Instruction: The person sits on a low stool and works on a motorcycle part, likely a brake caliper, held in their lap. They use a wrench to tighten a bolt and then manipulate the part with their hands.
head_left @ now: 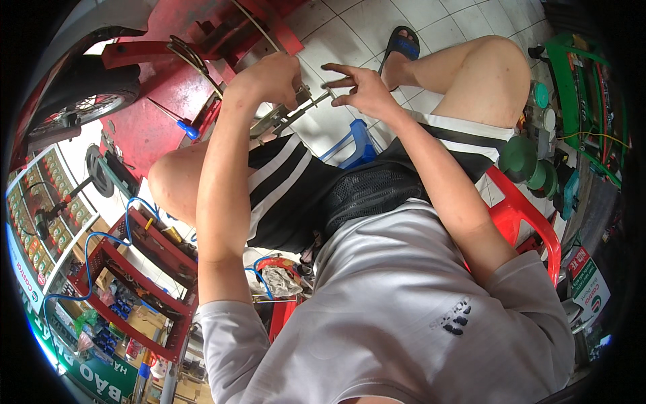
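Note:
My left hand [272, 77] is closed around a metal bracket-like part [282, 120] that hangs over my left knee, in front of a red machine stand [155, 87]. My right hand [360, 86] pinches a thin metal rod [319, 99] at the part's right end, with the index finger stretched out. Which piece the rod enters is hidden by my fingers. I sit on a red plastic chair [528, 215], in black shorts with white stripes and a grey shirt.
A blue-handled screwdriver [178, 121] lies on the red stand. A wheel with spokes [81, 111] is at the far left. A red tool cart [145, 283] with a blue hose stands lower left. Green cans [528, 165] and a green rack sit right. A blue stool [356, 141] is on the white tiles.

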Demonstrator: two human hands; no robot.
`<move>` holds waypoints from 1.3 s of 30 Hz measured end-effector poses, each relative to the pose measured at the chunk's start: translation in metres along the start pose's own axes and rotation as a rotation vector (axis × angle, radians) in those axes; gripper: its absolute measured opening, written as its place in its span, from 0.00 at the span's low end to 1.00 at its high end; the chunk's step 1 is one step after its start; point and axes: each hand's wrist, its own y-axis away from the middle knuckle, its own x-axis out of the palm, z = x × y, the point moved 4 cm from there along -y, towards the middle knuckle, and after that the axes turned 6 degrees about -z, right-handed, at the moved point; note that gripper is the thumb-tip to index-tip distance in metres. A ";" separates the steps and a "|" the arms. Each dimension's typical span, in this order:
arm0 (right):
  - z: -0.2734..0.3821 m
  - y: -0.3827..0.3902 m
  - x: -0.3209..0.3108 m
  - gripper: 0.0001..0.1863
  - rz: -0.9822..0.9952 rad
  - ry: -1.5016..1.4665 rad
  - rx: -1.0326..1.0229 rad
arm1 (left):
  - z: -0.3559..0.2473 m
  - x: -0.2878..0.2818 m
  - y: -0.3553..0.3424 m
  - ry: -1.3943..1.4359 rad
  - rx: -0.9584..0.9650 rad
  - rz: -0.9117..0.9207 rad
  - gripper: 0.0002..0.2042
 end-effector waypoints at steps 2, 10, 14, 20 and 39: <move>-0.012 -0.005 -0.012 0.22 -0.223 0.097 0.130 | 0.000 0.000 0.001 0.006 0.005 -0.010 0.15; -0.003 0.005 0.005 0.29 0.148 -0.095 0.025 | 0.002 0.001 0.000 0.020 0.008 -0.001 0.14; 0.005 0.004 0.004 0.42 0.207 -0.178 0.069 | 0.005 0.004 -0.002 -0.005 0.061 -0.032 0.13; 0.011 0.003 -0.002 0.28 0.040 0.083 0.115 | 0.000 0.001 0.001 -0.034 0.021 -0.014 0.13; -0.008 -0.013 -0.009 0.27 -0.152 0.171 -0.029 | 0.006 0.003 -0.001 -0.005 0.045 -0.052 0.15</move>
